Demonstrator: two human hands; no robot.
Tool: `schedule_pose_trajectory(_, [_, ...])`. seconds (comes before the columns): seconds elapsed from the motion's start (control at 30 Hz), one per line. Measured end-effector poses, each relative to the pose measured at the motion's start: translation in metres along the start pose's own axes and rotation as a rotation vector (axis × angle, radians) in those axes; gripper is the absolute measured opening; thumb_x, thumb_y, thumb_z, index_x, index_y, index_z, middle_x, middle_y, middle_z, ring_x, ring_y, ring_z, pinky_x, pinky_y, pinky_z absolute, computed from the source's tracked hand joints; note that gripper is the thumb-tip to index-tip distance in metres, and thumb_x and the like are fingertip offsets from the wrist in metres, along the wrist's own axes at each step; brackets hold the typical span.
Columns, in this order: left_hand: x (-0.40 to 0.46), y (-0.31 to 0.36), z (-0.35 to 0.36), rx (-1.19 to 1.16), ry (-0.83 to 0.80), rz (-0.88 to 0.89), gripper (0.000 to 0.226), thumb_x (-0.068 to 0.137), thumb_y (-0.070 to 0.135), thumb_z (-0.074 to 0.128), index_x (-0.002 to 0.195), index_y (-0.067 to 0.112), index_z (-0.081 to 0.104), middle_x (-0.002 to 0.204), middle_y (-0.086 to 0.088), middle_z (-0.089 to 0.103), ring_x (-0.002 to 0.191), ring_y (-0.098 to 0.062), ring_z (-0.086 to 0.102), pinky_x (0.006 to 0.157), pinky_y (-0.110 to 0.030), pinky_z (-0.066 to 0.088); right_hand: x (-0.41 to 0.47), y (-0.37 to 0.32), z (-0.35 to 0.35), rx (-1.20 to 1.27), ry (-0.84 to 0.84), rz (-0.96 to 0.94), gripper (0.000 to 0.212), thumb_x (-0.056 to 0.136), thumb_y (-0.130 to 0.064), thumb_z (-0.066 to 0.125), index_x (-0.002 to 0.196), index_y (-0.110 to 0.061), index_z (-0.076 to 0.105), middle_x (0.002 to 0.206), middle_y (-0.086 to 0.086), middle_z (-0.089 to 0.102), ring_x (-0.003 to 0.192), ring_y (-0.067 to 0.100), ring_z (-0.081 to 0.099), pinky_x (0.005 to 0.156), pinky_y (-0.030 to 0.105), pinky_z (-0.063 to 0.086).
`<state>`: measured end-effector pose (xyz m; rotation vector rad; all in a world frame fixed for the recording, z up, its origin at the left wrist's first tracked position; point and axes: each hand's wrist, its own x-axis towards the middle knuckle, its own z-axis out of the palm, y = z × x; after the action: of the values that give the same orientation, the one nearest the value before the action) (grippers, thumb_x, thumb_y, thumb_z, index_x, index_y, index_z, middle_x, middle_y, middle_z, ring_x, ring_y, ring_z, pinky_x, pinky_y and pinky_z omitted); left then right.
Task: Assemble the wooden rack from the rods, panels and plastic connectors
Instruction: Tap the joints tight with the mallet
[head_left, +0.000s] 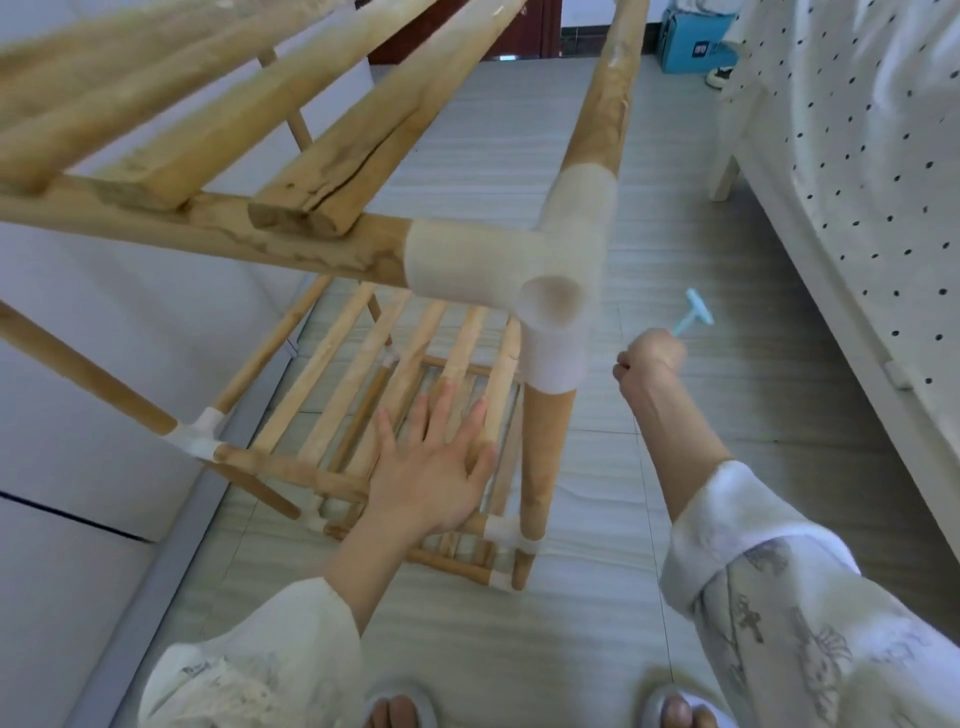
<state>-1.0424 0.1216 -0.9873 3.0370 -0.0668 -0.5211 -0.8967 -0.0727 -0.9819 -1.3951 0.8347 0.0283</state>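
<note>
A wooden rack (291, 244) with several slatted shelves stands on the floor in front of me. A white plastic connector (519, 265) joins the rods at its near top corner, close to the camera. An upright rod (545, 457) runs down from it to a lower connector (506, 532). My left hand (436, 467) lies flat, fingers spread, on the slats of a lower shelf (363, 364). My right hand (652, 361) is raised to the right of the upright rod, fist closed on the handle of a small light-blue plastic mallet (693, 312).
A white sofa or cabinet (78, 338) flanks the rack on the left. A bed with a dotted cover (857, 182) stands on the right. A blue box (691, 41) and a shoe lie at the far wall. My slippered feet show at the bottom edge.
</note>
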Motion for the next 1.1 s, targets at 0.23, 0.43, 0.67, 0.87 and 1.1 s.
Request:
schedule_pose_trajectory(0.23, [0.003, 0.0, 0.002, -0.031, 0.046, -0.01, 0.058, 0.094, 0.057, 0.007, 0.141, 0.041, -0.023, 0.156, 0.002, -0.02, 0.144, -0.022, -0.017, 0.11, -0.059, -0.015, -0.036, 0.034, -0.003, -0.383, -0.468, -0.233, 0.032, 0.099, -0.011, 0.029, 0.069, -0.014, 0.039, 0.057, 0.002, 0.038, 0.046, 0.016, 0.033, 0.037, 0.021, 0.028])
schedule_pose_trajectory(0.43, [0.003, 0.002, 0.001, -0.108, 0.195, -0.032, 0.058, 0.094, 0.049, 0.019, 0.147, 0.038, -0.002, 0.158, 0.002, 0.003, 0.145, -0.018, -0.001, 0.113, -0.058, -0.004, -0.081, 0.075, -0.052, -0.193, -0.386, -0.094, 0.025, 0.103, -0.021, 0.03, 0.087, -0.008, 0.045, 0.047, -0.005, 0.029, 0.033, 0.006, 0.025, 0.033, 0.017, 0.021])
schedule_pose_trajectory(0.67, [0.0, 0.026, -0.002, -0.404, 0.59, -0.146, 0.04, 0.094, 0.021, 0.037, 0.133, 0.014, 0.042, 0.128, -0.006, 0.054, 0.118, -0.025, 0.05, 0.097, -0.042, 0.04, -0.13, 0.095, -0.07, -0.09, -0.553, 0.009, 0.036, 0.095, -0.025, 0.052, 0.064, -0.013, 0.039, 0.042, -0.006, 0.023, 0.034, 0.008, 0.017, 0.035, 0.016, 0.015])
schedule_pose_trajectory(0.87, [-0.014, 0.008, 0.001, -0.409, 0.52, 0.169, 0.035, 0.096, 0.021, 0.032, 0.125, 0.012, 0.049, 0.124, -0.005, 0.053, 0.117, -0.022, 0.05, 0.096, -0.033, 0.037, -0.092, 0.07, -0.055, -0.199, -0.527, 0.089, 0.013, 0.091, -0.008, 0.048, 0.079, -0.006, 0.055, 0.034, -0.007, 0.022, 0.028, 0.006, 0.014, 0.031, 0.013, 0.014])
schedule_pose_trajectory(1.1, [-0.043, -0.048, 0.03, 0.038, 0.592, 0.08, 0.052, 0.077, 0.009, 0.063, 0.127, 0.013, 0.05, 0.126, -0.006, 0.055, 0.127, -0.027, 0.046, 0.104, -0.061, 0.026, -0.049, 0.039, -0.054, 0.143, -0.192, 0.042, 0.025, 0.097, -0.013, 0.043, 0.072, -0.015, 0.043, 0.032, -0.008, 0.024, 0.024, 0.004, 0.019, 0.03, 0.012, 0.016])
